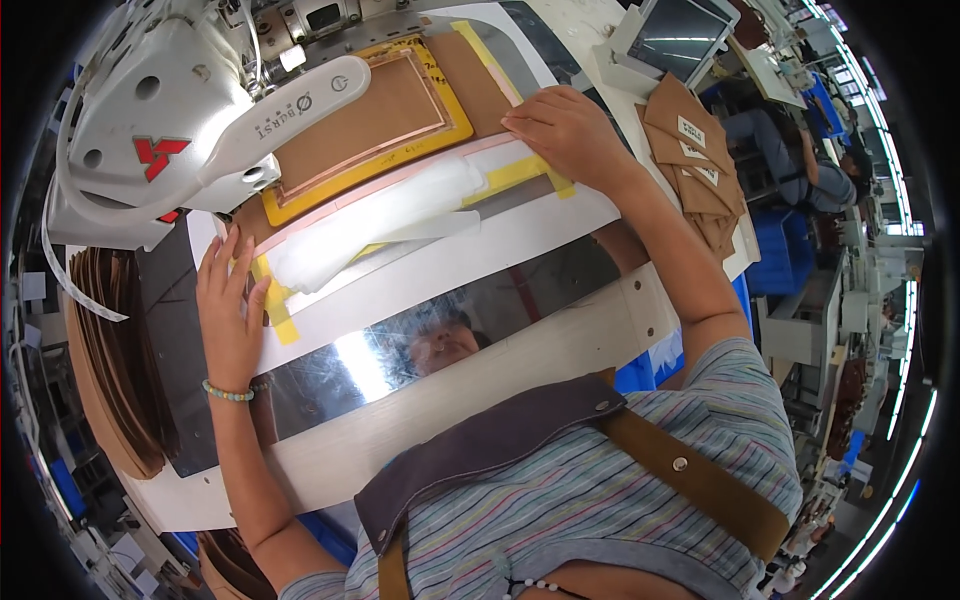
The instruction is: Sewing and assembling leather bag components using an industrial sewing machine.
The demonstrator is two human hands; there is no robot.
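A brown fabric panel (472, 85) lies on a taped white sheet under the sewing machine head, with a yellow frame (452, 100) on top of it. At the panel's lower left corner, my left hand (232, 305) rests with its fingers spread and thumb apart. My right hand (572, 135) is at the panel's right corner, its bent fingertips drawn together on the edge. Between my hands, a crumpled translucent white strip (375, 220) lies along the panel's near side. Yellow tape (520, 177) borders that area. The undersides of my right fingers are hidden.
The white sewing machine head (160, 110) overhangs the upper left. A shiny metal plate (540, 290) spans the near side. Brown pieces (115, 350) are stacked at left; labelled brown pieces (690, 180) lie at right by a screen (682, 35). Another person (815, 170) sits farther right.
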